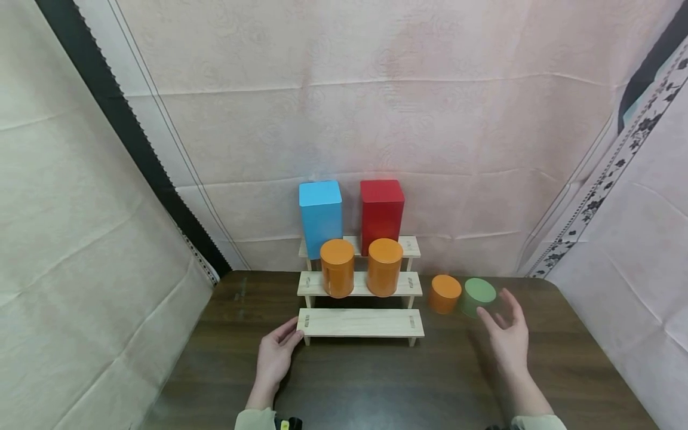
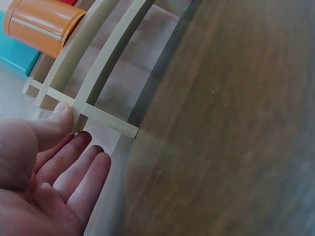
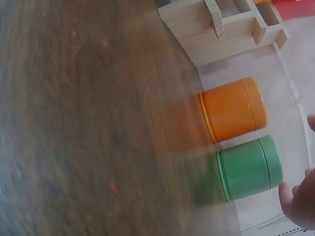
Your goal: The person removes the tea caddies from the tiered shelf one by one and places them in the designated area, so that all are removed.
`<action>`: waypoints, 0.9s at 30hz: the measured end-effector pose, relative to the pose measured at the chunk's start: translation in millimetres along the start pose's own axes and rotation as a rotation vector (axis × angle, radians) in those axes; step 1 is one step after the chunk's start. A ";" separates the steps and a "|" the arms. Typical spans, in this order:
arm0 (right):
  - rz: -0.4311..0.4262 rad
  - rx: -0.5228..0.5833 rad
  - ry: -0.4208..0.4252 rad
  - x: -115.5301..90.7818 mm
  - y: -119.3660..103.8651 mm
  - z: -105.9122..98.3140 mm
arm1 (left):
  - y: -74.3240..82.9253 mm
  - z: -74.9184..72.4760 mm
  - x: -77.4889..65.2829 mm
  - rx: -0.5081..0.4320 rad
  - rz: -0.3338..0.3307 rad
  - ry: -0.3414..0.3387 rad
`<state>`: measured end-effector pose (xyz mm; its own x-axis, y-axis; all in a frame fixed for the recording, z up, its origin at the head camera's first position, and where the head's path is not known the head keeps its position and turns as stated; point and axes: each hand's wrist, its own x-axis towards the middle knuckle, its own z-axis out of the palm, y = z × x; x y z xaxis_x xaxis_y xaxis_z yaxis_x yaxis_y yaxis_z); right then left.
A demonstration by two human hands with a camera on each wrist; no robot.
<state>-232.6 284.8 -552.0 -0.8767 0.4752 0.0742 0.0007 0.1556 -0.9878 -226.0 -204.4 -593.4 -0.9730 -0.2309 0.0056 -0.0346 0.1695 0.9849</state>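
The left hand (image 2: 51, 179) pinches one end of a pale wooden stand (image 2: 98, 69) — thumb against its edge. At upper left, an orange canister (image 2: 47, 22) overlaps a blue box (image 2: 18, 55) — brown table (image 2: 221, 118) fills the right.

**Bench (image 1: 387, 382) with three-tiered wooden shelf (image 1: 360, 323)**

The dark wood-grain bench bears the shelf and, right of it, a short orange canister (image 1: 445, 297) beside a green canister (image 1: 476, 300). Top tier: blue box (image 1: 321, 221), red box (image 1: 380, 218). Middle tier: two taller orange canisters (image 1: 337, 276).
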 end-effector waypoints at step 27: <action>-0.053 0.061 -0.066 -10.6 -11.5 17.2 | 0.3 -1.1 0.0 -0.005 0.001 -0.005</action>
<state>-231.6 263.1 -543.8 -0.9044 0.4095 0.1198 -0.0743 0.1252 -0.9893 -225.7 -205.4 -593.0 -0.9741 -0.2261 0.0053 -0.0329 0.1649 0.9858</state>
